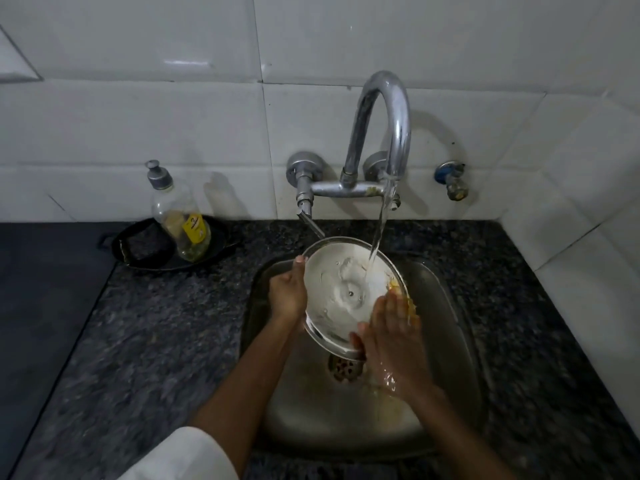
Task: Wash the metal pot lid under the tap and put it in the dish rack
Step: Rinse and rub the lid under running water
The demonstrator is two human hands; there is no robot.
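The round metal pot lid (346,292) is tilted over the steel sink (450,341), its inner side facing me, with water from the curved tap (388,126) running onto its upper right part. My left hand (287,292) grips the lid's left rim. My right hand (391,337) lies flat against the lid's lower right rim, pressing a yellow scrubber (403,299) that shows beside the fingers. No dish rack is in view.
The sink drain (344,368) sits below the lid. A nearly empty soap bottle (180,216) stands in a black dish (162,244) with a dark scrub pad on the granite counter (156,323) at left. White tiles back the sink; a small valve (452,180) sticks out at right.
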